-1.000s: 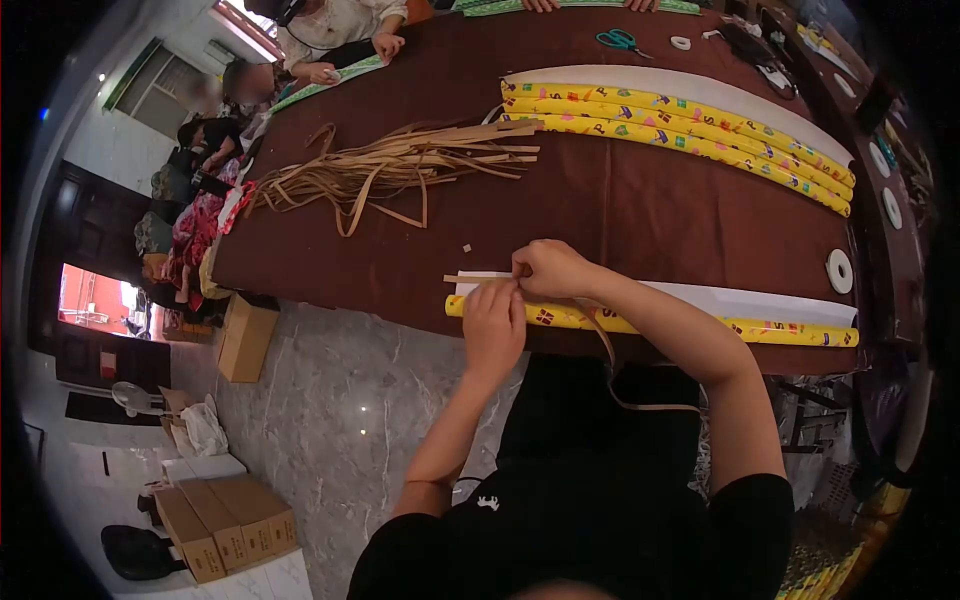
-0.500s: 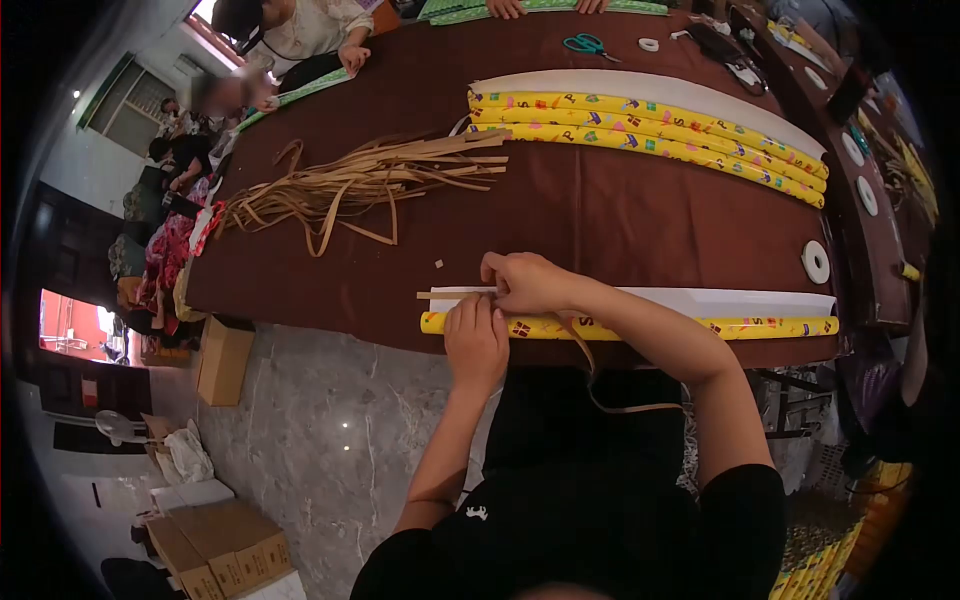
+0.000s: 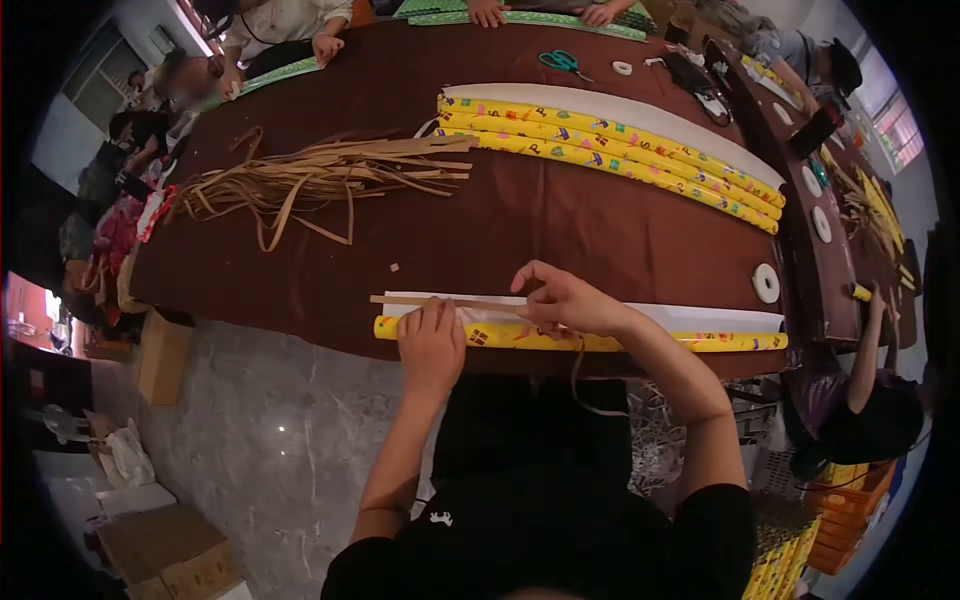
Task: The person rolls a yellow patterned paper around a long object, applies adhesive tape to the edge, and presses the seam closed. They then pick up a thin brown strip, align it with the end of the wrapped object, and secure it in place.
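The left hand [image 3: 432, 345] lies palm down across the yellow patterned roll [image 3: 700, 341], its fingers extended, unclenched, with the fingertips on the brown strip [image 3: 400, 300]. The right hand [image 3: 575, 300] is partly curled at the strip, index finger raised clear; whether its lower fingers pinch the strip cannot be determined. The strip lies along the roll's white paper edge [image 3: 690, 317], at the near side of the brown-covered table [image 3: 250, 290].
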The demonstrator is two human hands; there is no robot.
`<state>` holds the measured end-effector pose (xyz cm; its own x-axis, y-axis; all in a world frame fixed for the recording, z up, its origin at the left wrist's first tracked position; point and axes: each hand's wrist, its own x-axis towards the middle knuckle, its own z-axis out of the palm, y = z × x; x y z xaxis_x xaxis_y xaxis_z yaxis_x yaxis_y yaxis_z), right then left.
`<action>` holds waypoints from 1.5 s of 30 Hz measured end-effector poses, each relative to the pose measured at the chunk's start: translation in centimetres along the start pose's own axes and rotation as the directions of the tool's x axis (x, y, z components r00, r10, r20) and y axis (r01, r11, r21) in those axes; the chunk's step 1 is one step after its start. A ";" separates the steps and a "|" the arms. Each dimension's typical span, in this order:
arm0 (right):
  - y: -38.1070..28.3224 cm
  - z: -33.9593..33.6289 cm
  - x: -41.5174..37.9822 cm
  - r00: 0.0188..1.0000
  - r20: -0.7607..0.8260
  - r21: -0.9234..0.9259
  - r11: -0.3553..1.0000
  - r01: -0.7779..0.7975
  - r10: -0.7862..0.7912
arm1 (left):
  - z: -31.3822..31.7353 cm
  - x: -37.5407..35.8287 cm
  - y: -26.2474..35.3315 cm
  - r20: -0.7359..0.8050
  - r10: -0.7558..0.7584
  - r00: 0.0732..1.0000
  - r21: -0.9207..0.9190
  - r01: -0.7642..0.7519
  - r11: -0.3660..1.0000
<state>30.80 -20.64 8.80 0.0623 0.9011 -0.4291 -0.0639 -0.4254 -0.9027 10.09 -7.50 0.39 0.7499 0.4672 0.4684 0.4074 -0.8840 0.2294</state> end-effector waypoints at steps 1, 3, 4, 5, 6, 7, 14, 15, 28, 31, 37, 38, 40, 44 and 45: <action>1.1 -1.1 -1.4 1.000 -0.016 -0.016 1.000 -0.021 0.021 | 0.1 0.0 -0.1 -0.006 0.011 1.000 -0.004 -0.011 1.000; 3.0 -3.3 -4.5 0.984 -0.161 0.088 0.991 0.097 -0.082 | 0.3 -0.3 0.0 0.016 -0.012 1.000 -0.044 0.013 0.999; 3.8 -4.4 -6.2 0.974 -0.215 0.069 0.994 0.086 -0.069 | 0.4 -0.4 -0.1 0.012 -0.012 1.000 -0.024 0.012 1.000; 4.3 -5.3 -7.8 0.962 -0.269 0.050 0.996 0.073 -0.057 | 0.3 -0.5 -0.1 0.007 -0.012 1.000 -0.003 0.012 1.000; 4.3 -5.9 -9.6 0.941 -0.339 0.075 0.997 0.018 0.008 | 0.0 -0.4 -0.1 0.045 -0.006 0.999 -0.008 0.006 1.000; 4.6 -6.2 -10.8 0.934 -0.356 0.070 0.998 0.005 0.021 | 0.2 -0.5 -0.2 0.035 0.002 0.999 0.019 -0.003 1.000; 6.6 -8.1 -15.7 0.713 -0.701 -0.112 0.989 -0.094 -0.012 | 0.4 -0.4 -0.3 0.022 0.031 0.999 0.005 -0.032 0.999; 6.9 -8.2 -15.6 0.704 -0.711 -0.108 0.989 -0.096 -0.009 | 0.4 -0.4 -0.3 0.028 0.020 0.999 0.011 -0.020 1.000; 10.1 -8.5 -13.8 0.573 -0.787 -0.411 0.886 -0.215 -0.226 | 0.7 -0.7 -0.5 0.066 0.003 0.998 0.041 -0.005 0.999; 9.5 -8.2 -13.7 0.557 -0.792 -0.446 0.860 -0.248 -0.250 | 0.6 -0.7 -0.5 0.073 0.005 0.997 0.031 -0.007 0.999; 9.8 -8.0 -13.4 0.565 -0.779 -0.491 0.825 -0.280 -0.272 | 0.9 -0.8 -0.7 0.062 0.006 0.998 0.054 -0.010 0.998; 9.8 -8.0 -13.4 0.557 -0.781 -0.497 0.820 -0.282 -0.282 | 0.8 -0.8 -0.6 0.062 0.009 0.998 0.058 -0.013 0.998; 9.9 -7.9 -13.3 0.547 -0.785 -0.501 0.817 -0.285 -0.290 | 0.5 -0.7 -0.4 0.063 0.015 0.998 0.062 -0.019 0.998; 9.8 -7.8 -13.4 0.537 -0.785 -0.514 0.809 -0.285 -0.309 | 0.1 -0.3 0.5 0.053 0.047 0.997 0.129 -0.053 0.990; 9.7 -7.6 -13.3 0.535 -0.791 -0.505 0.809 -0.300 -0.296 | -0.1 -0.2 1.1 0.045 0.047 0.998 0.171 -0.054 0.984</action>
<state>36.93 -37.34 5.54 0.8405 0.5416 0.0135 0.4329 -0.6565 -0.6177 10.35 -8.56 0.59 0.7911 0.4252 0.4397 0.4493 -0.8918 0.0540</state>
